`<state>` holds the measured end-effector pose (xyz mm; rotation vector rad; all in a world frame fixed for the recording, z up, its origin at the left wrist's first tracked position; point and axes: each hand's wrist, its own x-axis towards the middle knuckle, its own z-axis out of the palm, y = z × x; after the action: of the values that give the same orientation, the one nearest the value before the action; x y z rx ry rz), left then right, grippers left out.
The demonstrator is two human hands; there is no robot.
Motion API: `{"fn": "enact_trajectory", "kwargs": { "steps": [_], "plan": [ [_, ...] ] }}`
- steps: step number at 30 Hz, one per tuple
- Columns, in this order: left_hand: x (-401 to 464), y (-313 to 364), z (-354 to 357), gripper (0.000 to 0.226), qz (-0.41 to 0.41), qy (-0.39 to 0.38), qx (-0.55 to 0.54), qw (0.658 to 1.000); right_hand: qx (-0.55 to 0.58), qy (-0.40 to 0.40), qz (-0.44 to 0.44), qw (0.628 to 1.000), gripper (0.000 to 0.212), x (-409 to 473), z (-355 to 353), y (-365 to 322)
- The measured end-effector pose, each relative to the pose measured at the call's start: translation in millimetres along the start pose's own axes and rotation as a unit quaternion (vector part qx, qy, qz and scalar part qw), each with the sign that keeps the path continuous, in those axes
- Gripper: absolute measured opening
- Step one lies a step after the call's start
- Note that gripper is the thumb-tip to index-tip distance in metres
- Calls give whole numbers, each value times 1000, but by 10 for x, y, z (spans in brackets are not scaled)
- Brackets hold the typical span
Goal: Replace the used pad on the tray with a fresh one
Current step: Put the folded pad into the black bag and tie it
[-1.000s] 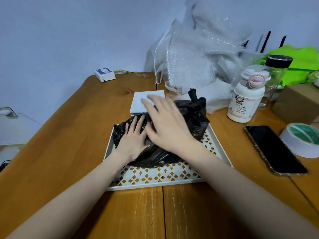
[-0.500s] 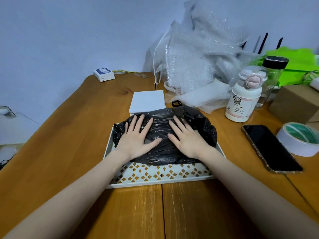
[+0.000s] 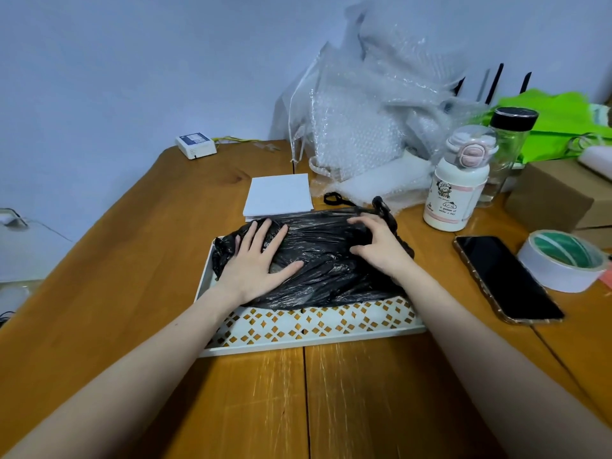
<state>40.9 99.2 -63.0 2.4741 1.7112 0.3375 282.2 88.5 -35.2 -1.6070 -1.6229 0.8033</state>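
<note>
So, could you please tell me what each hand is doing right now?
Left hand: open, flat on the black plastic bag.
Right hand: fingers curled, gripping the bag.

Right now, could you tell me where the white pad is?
In the head view, the white pad lies flat on the table just beyond the tray's far-left edge, beside the bubble wrap.

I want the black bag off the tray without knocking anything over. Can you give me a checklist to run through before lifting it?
1. Left hand on the black bag: ok, flat on it, no grip.
2. Right hand has a grip: cannot tell; fingers curl at the bag's far edge.
3. Bag within the tray: not ok, it spills over the far and right edges.
4. White bottle clear of the bag: ok, apart to the right.
5. Fresh white pad ready: ok, lying just behind the tray.
6. Bag closed: cannot tell.
</note>
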Motion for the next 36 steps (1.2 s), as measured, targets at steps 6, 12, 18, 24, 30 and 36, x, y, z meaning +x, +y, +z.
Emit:
{"fn": "enact_trajectory", "kwargs": {
  "steps": [6,12,18,24,30,36],
  "plan": [
    [-87,272,-328,52,0,253,-15,967,6,115,-86,990,23,-216,-135,-72],
    [341,992,-484,52,97,123,-236,959,399,63,-4,915,30,-314,-351,-127],
    [825,1447,-206,63,-21,-36,-378,925,519,44,-4,854,34,-305,-434,-79],
    [976,1215,-158,14,-101,32,-489,866,496,35,-17,867,33,-331,-550,54],
    [1016,827,-315,10,-161,108,-406,893,469,54,15,882,33,-384,-582,165],
    [990,490,-432,11,-200,169,-321,910,444,90,69,889,37,-395,-636,253]
  ]
}}
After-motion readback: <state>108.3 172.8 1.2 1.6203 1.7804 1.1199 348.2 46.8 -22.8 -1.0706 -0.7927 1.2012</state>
